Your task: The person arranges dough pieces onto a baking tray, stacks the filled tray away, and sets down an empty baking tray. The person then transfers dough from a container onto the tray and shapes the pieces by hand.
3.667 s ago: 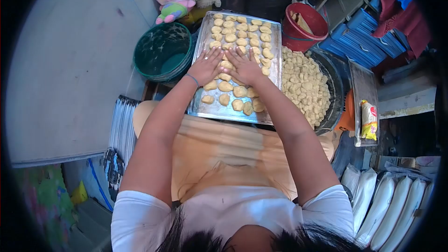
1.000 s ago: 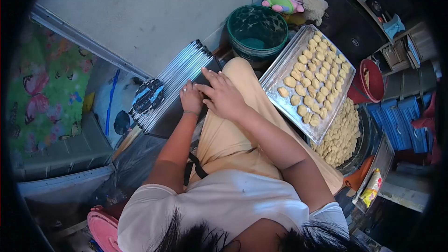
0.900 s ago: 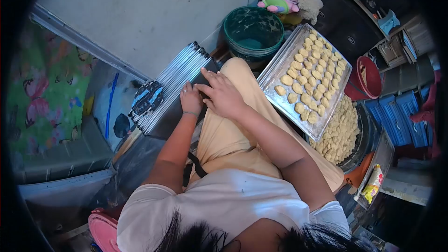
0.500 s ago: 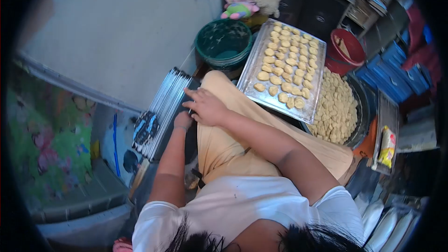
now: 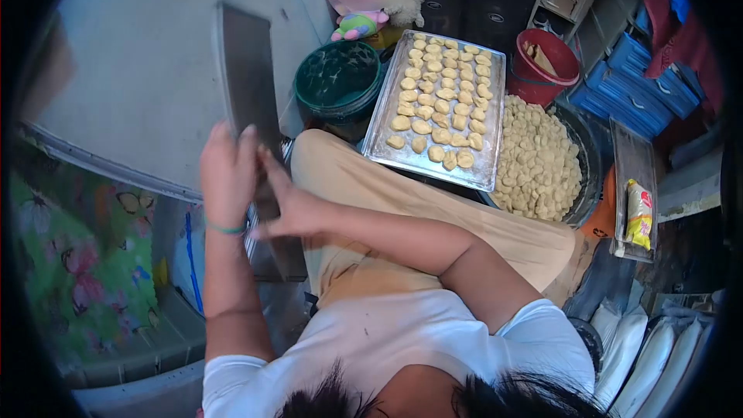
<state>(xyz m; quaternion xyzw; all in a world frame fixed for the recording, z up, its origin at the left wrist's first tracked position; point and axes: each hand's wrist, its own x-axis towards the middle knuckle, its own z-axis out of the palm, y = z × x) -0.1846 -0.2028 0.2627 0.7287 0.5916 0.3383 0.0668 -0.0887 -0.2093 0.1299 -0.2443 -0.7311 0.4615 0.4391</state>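
Note:
A dark metal baking tray (image 5: 251, 70) stands tilted up on edge at my left side. My left hand (image 5: 227, 169) is closed on its near edge, a green band around the wrist. Against the lower part of the same tray is my right hand (image 5: 290, 205), its fingers and thumb spread; whether it bears any weight I cannot tell. Beyond my knee, a silver baking tray (image 5: 374, 139) carries rows of flattened dough pieces (image 5: 445, 94). To its right, a wide dark basin (image 5: 594, 178) holds a heap of dough lumps (image 5: 538, 162).
A green bucket (image 5: 338, 81) stands behind my knee, with plush toys (image 5: 360, 25) beyond it. On the right are a red bucket (image 5: 551, 62), blue drawers (image 5: 631, 81) and a narrow tray (image 5: 631, 143) with a yellow packet (image 5: 639, 217). A pale wall (image 5: 155, 70) rises at left.
My left hand has lifted a baking tray upward from the stack at my left. My right hand has shifted left and down, its fingers now spread by that tray. The view has turned slightly right.

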